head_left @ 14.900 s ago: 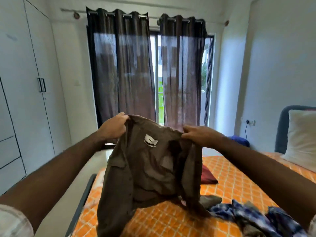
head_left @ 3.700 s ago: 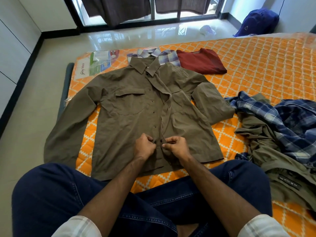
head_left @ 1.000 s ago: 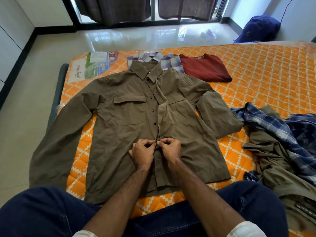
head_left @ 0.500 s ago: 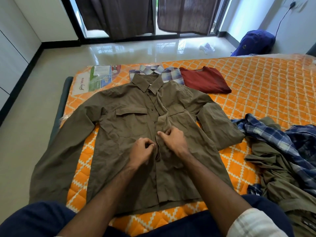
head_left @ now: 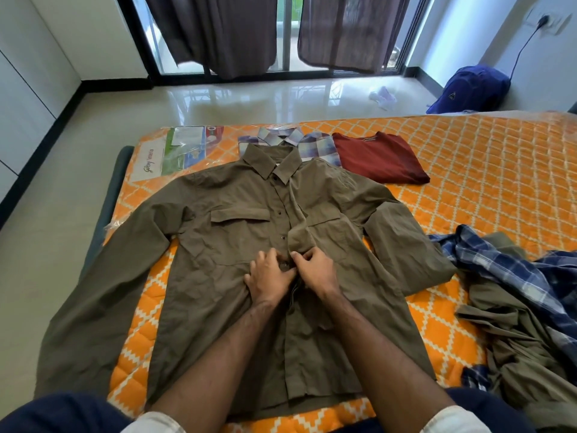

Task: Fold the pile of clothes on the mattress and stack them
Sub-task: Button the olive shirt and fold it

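Olive-green long-sleeved button-up shirt (head_left: 237, 276) lies flat on the orange quilted mattress (head_left: 487, 170), collar away from the person. Left hand (head_left: 271, 278) and right hand (head_left: 315, 270) both pinch the placket mid-chest — remaining open buttons run straight ahead, toward the collar.

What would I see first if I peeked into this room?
A big olive shirt spread flat across the bright orange mattress, with the left hand and right hand pinching its buttons at the middle. A messy heap of clothes sits on the right.
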